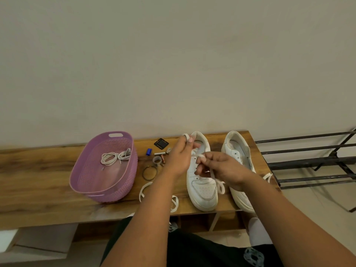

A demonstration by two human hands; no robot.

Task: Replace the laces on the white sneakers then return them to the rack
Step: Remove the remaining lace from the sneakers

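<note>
Two white sneakers stand side by side on the wooden bench, toes toward me: the left sneaker (202,187) and the right sneaker (238,151). My left hand (180,156) is raised above the left sneaker's heel and pinches a flat white lace, which loops over its fingers. My right hand (221,166) hovers over the same shoe's eyelets and pinches the lace too. A loose stretch of that lace (220,186) hangs between the shoes. Another flat white lace (144,189) lies on the bench under my left forearm.
A purple plastic basket (86,182) on the left holds coiled round laces (115,157). Small items lie behind my left hand: a blue cap (148,151), a tape roll, a bangle (149,172), a black square piece (161,143). A black metal shoe rack (312,162) stands at the right.
</note>
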